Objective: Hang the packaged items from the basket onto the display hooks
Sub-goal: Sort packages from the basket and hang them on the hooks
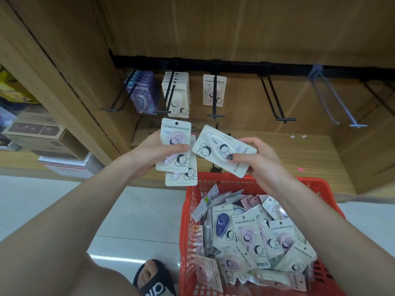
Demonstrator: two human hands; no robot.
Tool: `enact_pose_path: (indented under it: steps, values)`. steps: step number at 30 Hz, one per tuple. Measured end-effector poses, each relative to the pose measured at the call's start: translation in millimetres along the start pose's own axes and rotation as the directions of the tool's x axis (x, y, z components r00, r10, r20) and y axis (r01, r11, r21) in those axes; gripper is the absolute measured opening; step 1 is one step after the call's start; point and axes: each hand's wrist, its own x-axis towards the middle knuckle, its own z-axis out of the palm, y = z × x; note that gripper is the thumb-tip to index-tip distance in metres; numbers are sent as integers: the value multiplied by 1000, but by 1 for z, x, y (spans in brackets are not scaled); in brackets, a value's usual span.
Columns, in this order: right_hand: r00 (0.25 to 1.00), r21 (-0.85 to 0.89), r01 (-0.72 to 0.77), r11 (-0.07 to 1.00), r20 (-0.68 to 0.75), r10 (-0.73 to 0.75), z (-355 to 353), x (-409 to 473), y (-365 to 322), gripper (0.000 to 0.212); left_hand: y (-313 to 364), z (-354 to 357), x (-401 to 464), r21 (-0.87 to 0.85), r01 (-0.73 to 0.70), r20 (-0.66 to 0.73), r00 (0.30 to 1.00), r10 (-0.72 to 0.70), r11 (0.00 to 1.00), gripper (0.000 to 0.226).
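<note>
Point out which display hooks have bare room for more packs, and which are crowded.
Free: the black hook right of the single white pack, and the grey hook beyond it, both bare. The single pack's hook has room in front. Crowded: the hook with stacked white packs and the one with purple packs.

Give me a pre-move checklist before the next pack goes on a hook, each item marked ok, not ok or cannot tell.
1. Left hand grips the pink packs upright, hang hole on top: ok.
2. Right hand holds the white pack turned sideways, not ready for hanging: not ok.
3. Matching hook: pink pack hook has room: ok.
4. Empty hook available for white: ok.
5. Red basket within reach below: ok.
6. Count in left hand: cannot tell.
</note>
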Motion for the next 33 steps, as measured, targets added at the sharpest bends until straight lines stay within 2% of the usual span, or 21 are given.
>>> enact_pose_path:
  steps: [6,9,12,16,18,25,33]
  values:
    - [999,138,-38,990,-13,40,-3,-8,4,43,1,4,4,-22,23,-79,997,-25,999,29]
    - [997,134,-31,990,-59,39,-4,-9,4,48,0,4,5,-9,29,-103,994,-30,1000,32]
    - [999,126,-2,992,-43,7,-2,-8,2,47,-1,6,4,5,15,-76,997,-14,1000,34]
    - [999,90,4,996,51,-8,14,-7,2,37,2,23,2,43,-26,25,999,25,999,34]
    - [998,76,5,997,59,-9,25,-5,4,37,4,31,2,7,-10,57,998,10,1000,33]
    - [999,153,36,988,31,-41,38,0,8,32,6,32,1,-85,24,-5,1000,-24,996,24]
    - [999,136,43,990,16,-45,41,2,7,34,9,35,-5,-114,24,61,998,-17,993,25]
